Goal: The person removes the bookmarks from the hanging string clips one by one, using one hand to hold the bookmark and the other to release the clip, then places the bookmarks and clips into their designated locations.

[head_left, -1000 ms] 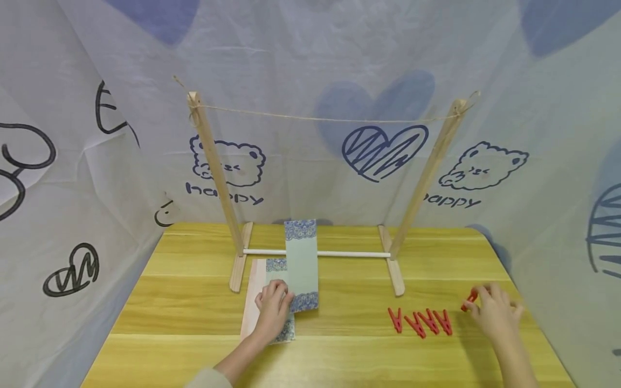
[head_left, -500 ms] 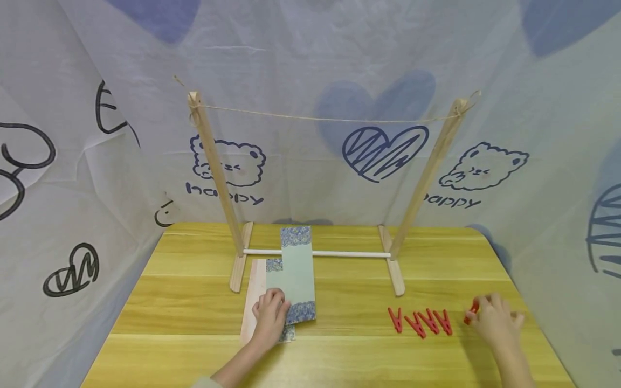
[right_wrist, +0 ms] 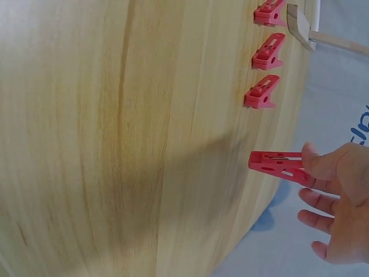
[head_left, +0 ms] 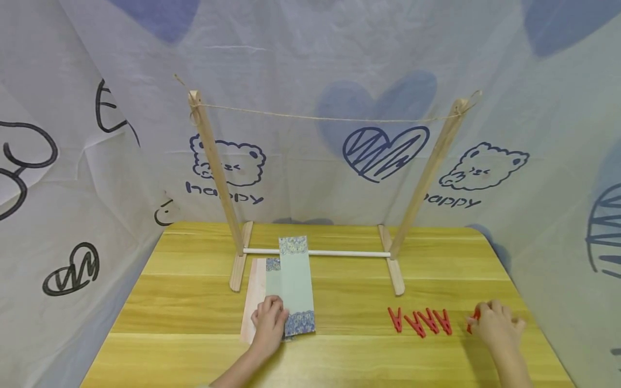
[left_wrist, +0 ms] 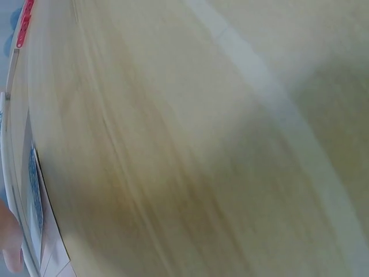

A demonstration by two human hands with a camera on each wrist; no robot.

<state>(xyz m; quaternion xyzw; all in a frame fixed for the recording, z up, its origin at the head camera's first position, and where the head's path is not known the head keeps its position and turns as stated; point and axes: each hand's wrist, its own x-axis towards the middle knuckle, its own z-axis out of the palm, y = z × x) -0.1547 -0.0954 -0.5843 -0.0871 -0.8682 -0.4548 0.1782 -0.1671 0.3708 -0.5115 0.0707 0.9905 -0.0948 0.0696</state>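
Note:
My left hand (head_left: pixel 268 323) grips the left edge of a pale green card (head_left: pixel 297 280) with blue lace-patterned ends. This card is raised over a similar green card (head_left: pixel 273 280) and a pale pink card (head_left: pixel 254 283), which lie on the table and are partly covered. In the left wrist view only fingers (left_wrist: pixel 10 239) show, at the lower left edge. At the right, my right hand (head_left: pixel 498 326) pinches a red clothespin (right_wrist: pixel 277 163) between thumb and forefinger, its other fingers spread loosely. Several more red clothespins (head_left: pixel 419 322) lie in a row left of that hand.
Behind the cards stands a wooden frame with a left post (head_left: pixel 215 172) and right post (head_left: pixel 429 172). A string (head_left: pixel 315 118) runs between their tops, and a white rod (head_left: pixel 349 253) joins the feet. A printed cloth (head_left: pixel 301 64) hangs behind the wooden table (head_left: pixel 349 361).
My left hand has come down and slightly left with the green card, covering more of the card beneath. My right hand has lowered a little toward the table with the clothespin.

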